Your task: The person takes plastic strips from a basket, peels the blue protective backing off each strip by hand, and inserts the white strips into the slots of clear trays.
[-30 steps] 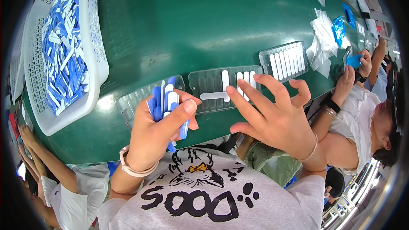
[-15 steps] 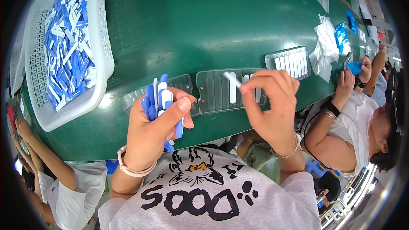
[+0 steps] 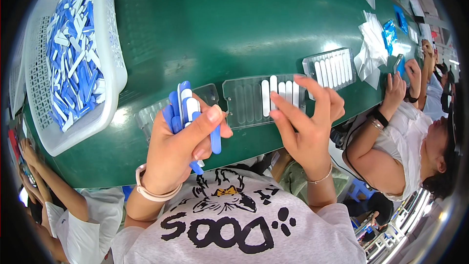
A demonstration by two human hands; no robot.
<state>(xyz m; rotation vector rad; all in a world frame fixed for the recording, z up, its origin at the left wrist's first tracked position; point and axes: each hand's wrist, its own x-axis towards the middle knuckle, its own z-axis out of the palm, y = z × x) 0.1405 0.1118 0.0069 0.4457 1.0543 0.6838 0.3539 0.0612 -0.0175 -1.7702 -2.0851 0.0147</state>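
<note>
My left hand [image 3: 178,142] is closed round a bundle of flat, round-ended blue and white sticks [image 3: 185,107], which poke out above and below the fingers. In the middle stands a clear slotted tray [image 3: 238,122], partly filled on its right side with white sticks [image 3: 266,98]. One white stick [image 3: 273,83] sits a little higher than its neighbours. Over that tray's right part is my right hand [image 3: 312,117], its fingers apart and the fingertips at the lower part of the raised stick. Another clear tray [image 3: 207,92] lies partly hidden behind my left hand.
A white perforated basket [image 3: 112,68] piled with blue and white sticks stands on the left of the green table [image 3: 210,24]. Farther right are a tray of white sticks [image 3: 332,71], clear plastic bags [image 3: 371,44] and blue packets [image 3: 389,34]. Co-workers sit on both sides.
The white stick pinched in my right hand has gone down among the others in the middle tray, and the fingers have spread. My left hand still holds its bundle.
</note>
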